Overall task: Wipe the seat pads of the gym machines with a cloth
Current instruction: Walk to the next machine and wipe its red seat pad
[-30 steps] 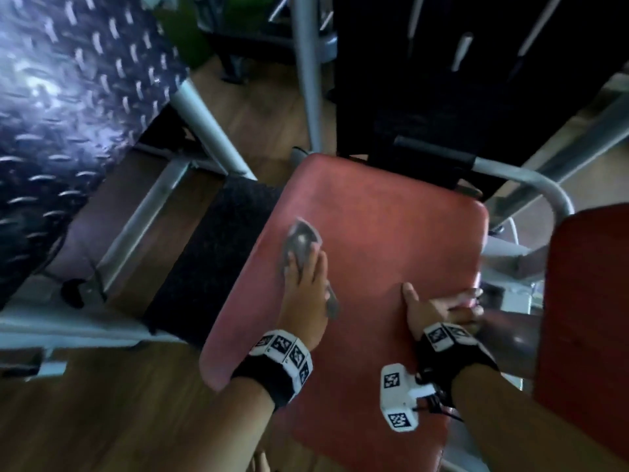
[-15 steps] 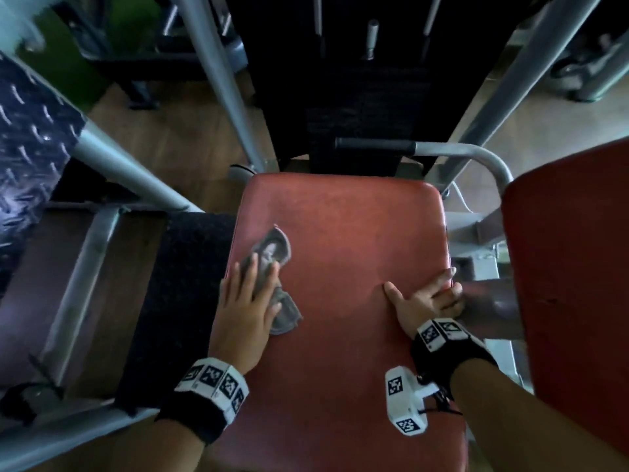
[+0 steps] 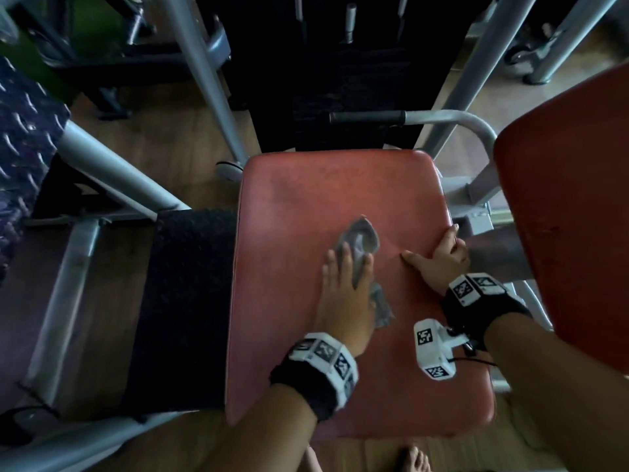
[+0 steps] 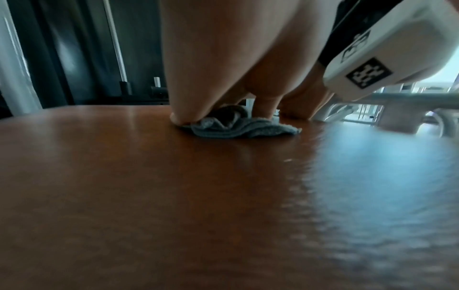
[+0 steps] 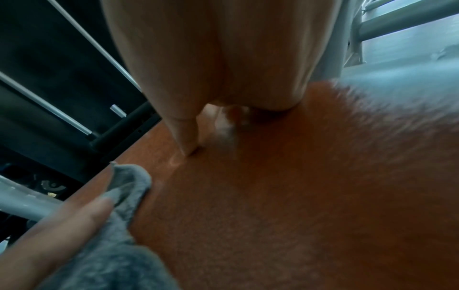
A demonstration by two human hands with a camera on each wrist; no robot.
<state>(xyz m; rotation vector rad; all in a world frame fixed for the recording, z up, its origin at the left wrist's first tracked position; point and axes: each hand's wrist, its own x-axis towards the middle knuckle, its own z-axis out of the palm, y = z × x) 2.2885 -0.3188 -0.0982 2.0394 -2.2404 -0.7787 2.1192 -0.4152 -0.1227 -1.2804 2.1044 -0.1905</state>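
A red seat pad (image 3: 323,185) fills the middle of the head view. My left hand (image 3: 343,267) lies flat on a crumpled grey cloth (image 3: 360,236) near the pad's centre, fingers straight and pressing it down. The left wrist view shows the cloth (image 4: 238,127) bunched under my left hand's fingertips (image 4: 178,119) on the glossy pad (image 4: 174,196). My right hand (image 3: 439,257) rests on the pad's right edge, thumb spread on top, holding nothing. In the right wrist view the cloth (image 5: 124,225) lies close to my right hand (image 5: 223,58).
A second red pad (image 3: 571,216) stands close on the right. A black mat (image 3: 183,301) lies left of the seat, beside a diamond-plate footplate (image 3: 23,131). Grey frame tubes (image 3: 200,69), a handle bar (image 3: 367,116) and a dark weight stack (image 3: 340,63) stand behind. A bare foot (image 3: 415,459) shows below.
My left hand has slid the cloth from the pad's left side rightward to the middle, close to my right thumb. The right hand has stayed at the pad's right edge.
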